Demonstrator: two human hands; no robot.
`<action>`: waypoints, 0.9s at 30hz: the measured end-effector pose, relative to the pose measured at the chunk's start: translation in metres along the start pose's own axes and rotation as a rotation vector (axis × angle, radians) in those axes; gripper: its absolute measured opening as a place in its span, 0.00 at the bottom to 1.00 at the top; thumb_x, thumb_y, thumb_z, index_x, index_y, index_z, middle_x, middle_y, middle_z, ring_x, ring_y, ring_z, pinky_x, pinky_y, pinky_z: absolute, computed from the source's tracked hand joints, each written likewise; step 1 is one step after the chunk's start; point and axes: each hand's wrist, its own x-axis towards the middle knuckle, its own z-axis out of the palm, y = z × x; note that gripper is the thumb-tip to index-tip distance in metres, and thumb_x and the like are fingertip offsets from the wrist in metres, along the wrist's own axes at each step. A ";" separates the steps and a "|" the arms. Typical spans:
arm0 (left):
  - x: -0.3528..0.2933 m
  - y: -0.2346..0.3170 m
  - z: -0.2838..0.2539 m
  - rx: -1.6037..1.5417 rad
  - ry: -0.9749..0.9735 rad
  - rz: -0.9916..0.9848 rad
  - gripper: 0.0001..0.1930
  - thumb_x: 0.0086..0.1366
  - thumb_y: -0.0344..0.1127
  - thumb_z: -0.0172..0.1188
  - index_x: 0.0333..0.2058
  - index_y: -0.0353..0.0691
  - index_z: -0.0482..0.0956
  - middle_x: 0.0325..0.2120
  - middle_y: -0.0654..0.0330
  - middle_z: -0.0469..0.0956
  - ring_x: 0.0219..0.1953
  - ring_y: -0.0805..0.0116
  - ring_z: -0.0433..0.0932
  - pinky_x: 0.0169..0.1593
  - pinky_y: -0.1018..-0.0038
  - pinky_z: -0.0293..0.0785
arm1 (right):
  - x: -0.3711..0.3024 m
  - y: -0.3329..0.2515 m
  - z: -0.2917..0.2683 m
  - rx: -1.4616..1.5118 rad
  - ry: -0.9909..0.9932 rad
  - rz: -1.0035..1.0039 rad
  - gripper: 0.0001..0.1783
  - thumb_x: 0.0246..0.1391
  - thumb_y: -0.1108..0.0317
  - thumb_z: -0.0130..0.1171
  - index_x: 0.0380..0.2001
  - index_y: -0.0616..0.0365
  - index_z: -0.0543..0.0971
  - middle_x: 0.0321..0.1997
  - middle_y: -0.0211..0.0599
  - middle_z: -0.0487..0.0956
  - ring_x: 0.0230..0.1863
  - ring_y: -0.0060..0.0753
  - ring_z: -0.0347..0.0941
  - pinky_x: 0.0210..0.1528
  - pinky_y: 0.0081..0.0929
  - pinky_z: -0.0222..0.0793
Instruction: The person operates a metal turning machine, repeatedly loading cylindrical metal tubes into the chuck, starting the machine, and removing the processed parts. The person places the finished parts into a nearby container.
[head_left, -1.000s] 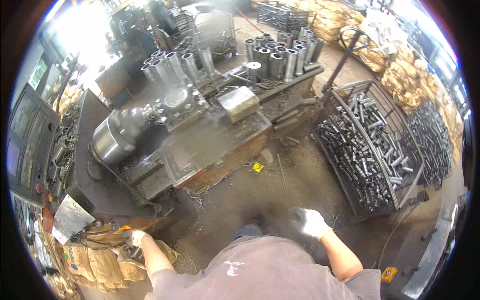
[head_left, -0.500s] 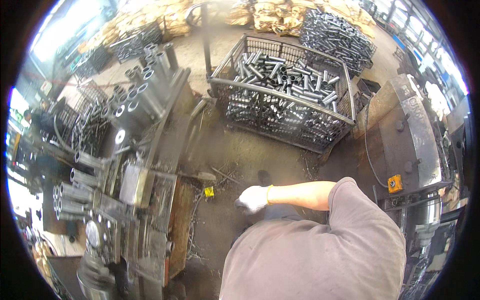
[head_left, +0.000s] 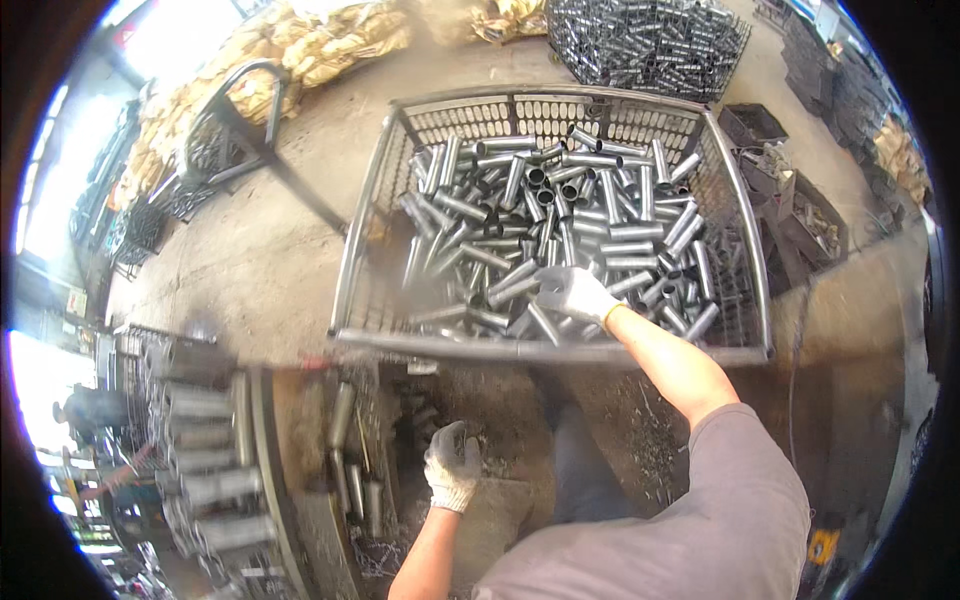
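Over the near part of a wire-mesh bin [head_left: 752, 255] my right hand [head_left: 578, 293], in a white and grey glove, reaches down among short metal tubes [head_left: 630, 234]. Its fingers meet the pile next to one slanting tube [head_left: 514, 284]; blur hides whether they grip it. The tubes are shiny, hollow and heaped at mixed angles. My left hand [head_left: 452, 464], gloved too, hangs low in front of the bin, to the left of my leg. Its fingers are loosely bent and apart, and nothing shows in them.
At the lower left, thicker tubes [head_left: 215, 485] lie stacked beside a metal rail [head_left: 275, 470]. A bent tubular handle frame [head_left: 250, 130] rises left of the bin. Behind stands another bin of tubes [head_left: 650, 45]; dark trays [head_left: 800, 215] are at the right.
My view has turned toward the bin, which now fills the middle. My right hand has gone from beside my body into the bin. My left hand has come into view.
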 end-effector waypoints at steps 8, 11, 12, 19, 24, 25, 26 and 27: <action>0.243 -0.010 0.093 0.188 0.108 0.347 0.16 0.61 0.26 0.63 0.48 0.33 0.82 0.48 0.43 0.83 0.48 0.38 0.83 0.57 0.46 0.80 | 0.349 0.134 -0.118 1.095 0.296 0.180 0.51 0.66 0.60 0.71 0.81 0.62 0.53 0.66 0.57 0.78 0.41 0.40 0.86 0.37 0.37 0.90; 0.262 -0.002 0.095 0.212 0.031 0.282 0.14 0.58 0.24 0.59 0.43 0.32 0.84 0.44 0.42 0.84 0.47 0.38 0.84 0.54 0.47 0.82 | 0.452 0.180 -0.147 1.087 0.343 0.333 0.42 0.64 0.57 0.73 0.74 0.62 0.67 0.65 0.54 0.79 0.38 0.41 0.86 0.40 0.37 0.90; 0.270 0.000 0.097 0.218 0.006 0.266 0.15 0.57 0.24 0.58 0.43 0.32 0.84 0.45 0.42 0.84 0.47 0.38 0.84 0.53 0.47 0.82 | 0.485 0.195 -0.151 1.111 0.387 0.388 0.34 0.65 0.56 0.73 0.67 0.58 0.72 0.57 0.52 0.81 0.37 0.43 0.86 0.40 0.40 0.88; 0.284 0.006 0.094 0.249 -0.163 0.135 0.18 0.53 0.28 0.61 0.45 0.35 0.86 0.44 0.46 0.86 0.46 0.40 0.86 0.53 0.48 0.83 | 0.571 0.215 -0.144 1.195 0.252 0.385 0.26 0.71 0.66 0.65 0.69 0.58 0.74 0.67 0.45 0.76 0.53 0.48 0.84 0.52 0.36 0.92; 0.286 -0.002 0.094 0.274 -0.200 0.136 0.19 0.51 0.34 0.63 0.43 0.36 0.88 0.44 0.48 0.86 0.47 0.42 0.86 0.53 0.48 0.83 | 0.565 0.190 -0.116 0.825 0.586 0.506 0.25 0.64 0.58 0.73 0.58 0.60 0.82 0.52 0.49 0.87 0.44 0.39 0.86 0.42 0.29 0.88; 0.286 -0.004 0.091 0.279 -0.192 0.155 0.19 0.51 0.34 0.63 0.43 0.36 0.88 0.43 0.47 0.86 0.47 0.42 0.85 0.53 0.48 0.83 | 0.557 0.174 -0.107 0.509 0.652 0.522 0.28 0.63 0.53 0.74 0.59 0.59 0.82 0.50 0.49 0.88 0.44 0.39 0.86 0.43 0.33 0.86; 0.283 -0.007 0.090 0.254 -0.201 0.163 0.18 0.53 0.35 0.64 0.44 0.36 0.87 0.43 0.47 0.86 0.48 0.42 0.85 0.53 0.48 0.83 | 0.544 0.175 -0.104 0.256 0.582 0.425 0.34 0.59 0.41 0.72 0.58 0.56 0.85 0.49 0.49 0.89 0.45 0.45 0.87 0.47 0.40 0.81; 0.282 -0.006 0.090 0.262 -0.196 0.159 0.19 0.54 0.35 0.64 0.45 0.36 0.87 0.44 0.47 0.86 0.47 0.42 0.85 0.53 0.48 0.83 | 0.518 0.148 -0.097 -0.028 0.738 0.323 0.33 0.56 0.36 0.68 0.51 0.54 0.88 0.48 0.48 0.90 0.43 0.49 0.87 0.48 0.45 0.81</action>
